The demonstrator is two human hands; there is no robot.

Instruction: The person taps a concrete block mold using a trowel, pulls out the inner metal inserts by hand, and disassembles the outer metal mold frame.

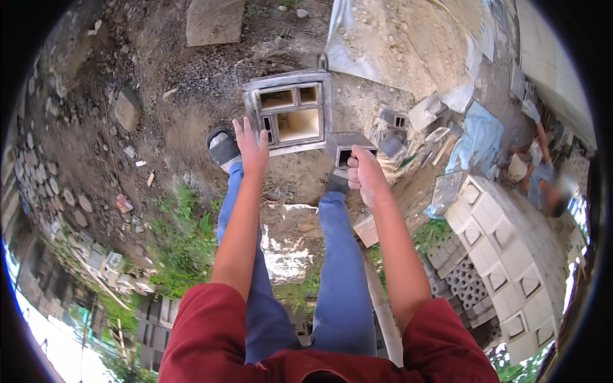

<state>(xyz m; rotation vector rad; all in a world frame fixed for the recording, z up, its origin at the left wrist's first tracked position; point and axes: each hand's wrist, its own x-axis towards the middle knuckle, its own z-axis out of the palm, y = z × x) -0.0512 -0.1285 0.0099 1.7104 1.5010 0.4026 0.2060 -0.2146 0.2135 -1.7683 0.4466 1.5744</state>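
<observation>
My left hand (251, 150) is open with its fingers spread, over the lower left edge of a grey metal mould frame (287, 82). The frame lies on the ground and has several rectangular openings, with sandy colour showing inside. My right hand (365, 176) is closed, fingers curled at the lower right edge of a dark, open-ended metal box (352, 139). The box is beside the frame's lower right corner, its hollow end facing me. Its contact with the ground is hidden from here.
A sand pile (408, 45) on a white sheet lies beyond the frame. To the right are a blue plastic sheet (476, 137), loose blocks, stacked concrete blocks (504, 255) and another person (543, 172). Stones (45, 175) and a flat slab (216, 22) lie left and ahead.
</observation>
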